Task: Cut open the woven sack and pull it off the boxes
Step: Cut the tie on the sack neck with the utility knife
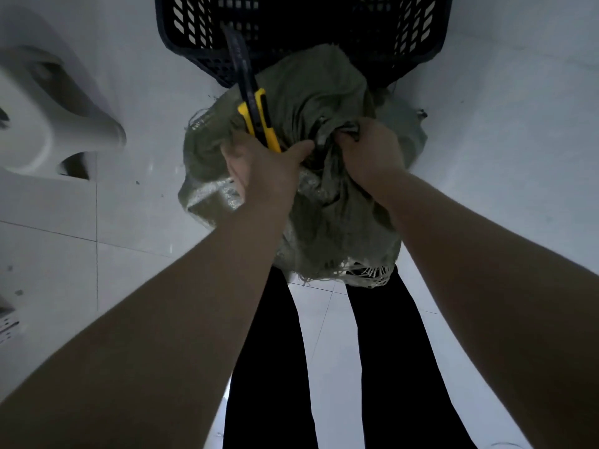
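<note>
Two bare forearms [194, 303] reached forward and down from the bottom corners of the view, and between them stood a pair of black trouser legs [269, 367] on a pale tiled floor [486, 140]. At the end of the arms, the woven sack [324, 202] sat bunched in a grey-green heap on the floor just beyond the legs, its near frayed edge [356, 275] trailing loose threads over the trousers. What it covered was hidden under the folds.

The left hand [262, 170] was curled round the handle of a yellow utility knife [259, 121], the thumb stretched out to the right against the gathered cloth. The knife pointed up and away, and a dark strip ran on from its far end toward the basket; it was too blurred to tell whether this was the blade. The right hand [369, 150], just beside the left, had its fingers clenched into a twisted wad of the sack's fabric near the top of the heap.

Beyond the sack, touching or nearly touching it, lay a black perforated plastic basket [301, 30]. A white moulded plastic object [48, 124] stood well apart on the left.
</note>
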